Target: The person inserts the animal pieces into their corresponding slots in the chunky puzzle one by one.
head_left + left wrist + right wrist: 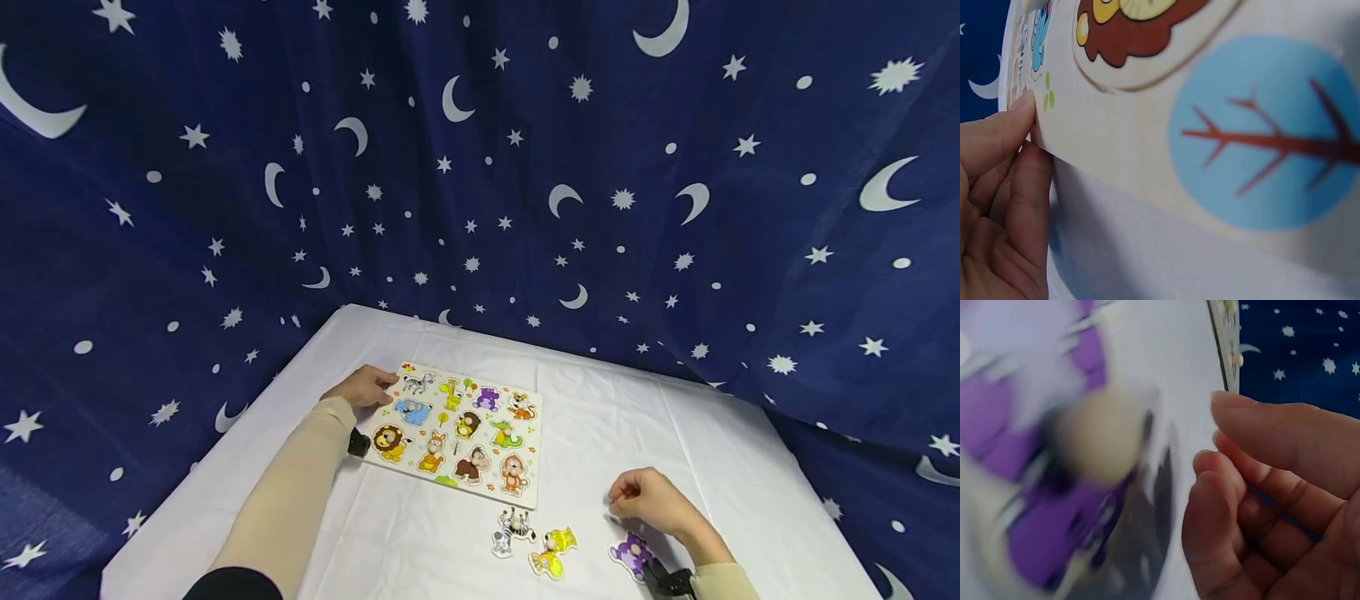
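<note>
My left hand (363,387) holds the left edge of an animal puzzle board (450,372), thumb on top and fingers bent at the side in the left wrist view. The board carries several cartoon animals, among them a lion (390,442) and a crocodile (506,434). Beyond the board's right front corner, my right hand (654,500) is over the cloth, fingers loosely curled with nothing between them. Just below it lies a purple animal puzzle piece (628,550) with a round wooden knob (1102,437). To its left lie a giraffe piece (550,560) and a zebra piece (507,537).
A white cloth (637,417) covers the table. Behind and beside it hangs a dark blue curtain (480,192) with white moons and stars. The zebra piece lies close to the board's front edge.
</note>
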